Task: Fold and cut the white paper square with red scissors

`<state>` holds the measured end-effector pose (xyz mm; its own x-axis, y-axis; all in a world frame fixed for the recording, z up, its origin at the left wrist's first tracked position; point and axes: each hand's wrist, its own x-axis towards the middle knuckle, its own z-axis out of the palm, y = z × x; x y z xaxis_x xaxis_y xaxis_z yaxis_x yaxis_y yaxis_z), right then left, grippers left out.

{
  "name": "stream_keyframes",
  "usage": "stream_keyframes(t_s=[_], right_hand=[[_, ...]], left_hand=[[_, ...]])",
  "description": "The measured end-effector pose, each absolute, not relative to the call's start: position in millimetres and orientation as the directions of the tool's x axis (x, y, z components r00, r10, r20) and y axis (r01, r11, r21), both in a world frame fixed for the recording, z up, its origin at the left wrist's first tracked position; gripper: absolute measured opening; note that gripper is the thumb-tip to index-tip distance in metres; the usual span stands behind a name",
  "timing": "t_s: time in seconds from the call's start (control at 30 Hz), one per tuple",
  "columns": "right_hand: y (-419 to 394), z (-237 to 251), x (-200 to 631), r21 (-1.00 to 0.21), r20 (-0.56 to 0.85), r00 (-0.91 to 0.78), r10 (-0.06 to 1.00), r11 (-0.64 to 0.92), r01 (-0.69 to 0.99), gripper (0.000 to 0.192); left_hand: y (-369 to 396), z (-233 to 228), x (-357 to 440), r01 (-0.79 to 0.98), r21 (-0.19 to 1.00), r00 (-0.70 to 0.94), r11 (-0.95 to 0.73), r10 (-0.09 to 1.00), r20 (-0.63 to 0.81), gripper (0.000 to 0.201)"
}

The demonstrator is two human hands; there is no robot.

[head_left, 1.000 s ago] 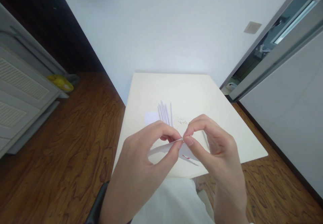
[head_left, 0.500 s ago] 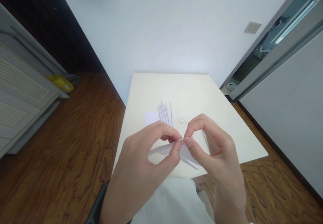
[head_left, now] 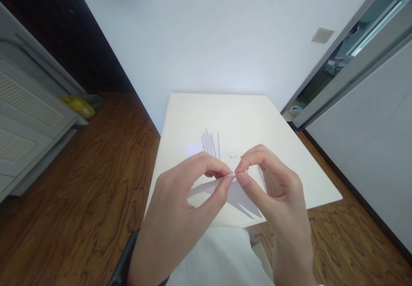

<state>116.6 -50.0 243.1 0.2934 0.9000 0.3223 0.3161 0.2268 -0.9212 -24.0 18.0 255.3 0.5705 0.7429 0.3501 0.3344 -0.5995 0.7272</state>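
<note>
A white sheet of paper (head_left: 240, 196) hangs above the near part of the white table (head_left: 225, 112). Its upper edge is pinched between the thumb and index finger of my left hand (head_left: 185, 200). Close beside that grip, my right hand (head_left: 277, 187) pinches a tiny bit of the same edge, fingertips almost touching those of the left. The fingers partly cover the edge, which looks narrowly curled there. Beyond my hands lie several thin white paper sticks (head_left: 209, 143) in a bunch, with one single stick (head_left: 219, 144) just to their right.
A small square of white paper (head_left: 193, 149) lies left of the sticks. Thin dark bits or marks (head_left: 232, 153) show on the tabletop near my right fingers. A white wall (head_left: 206, 37) stands behind the table. Brown wood floor (head_left: 106, 170) surrounds it, with a yellow bag (head_left: 78, 105) by the cabinet.
The pinched edge has risen slightly, and the right fingertips have shifted a little. The lower part of the paper hangs differently, its tip reaching further right.
</note>
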Motion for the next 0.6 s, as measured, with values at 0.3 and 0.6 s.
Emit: stream_keyframes(t_s=[0.3,0.6], right_hand=[[-47.9,239.8,112.9,-0.902,0.367,0.33,0.87,0.245,0.357,0.016],[-47.0,237.6,110.3,-0.867,0.396,0.343,0.852,0.225,0.444,0.019]], left_hand=[[17.8,253.7,-24.1,0.337,0.711,0.556,-0.617,0.74,0.378,0.015],[17.0,248.5,-20.2,0.347,0.704,0.498,-0.62,0.758,0.422,0.015]])
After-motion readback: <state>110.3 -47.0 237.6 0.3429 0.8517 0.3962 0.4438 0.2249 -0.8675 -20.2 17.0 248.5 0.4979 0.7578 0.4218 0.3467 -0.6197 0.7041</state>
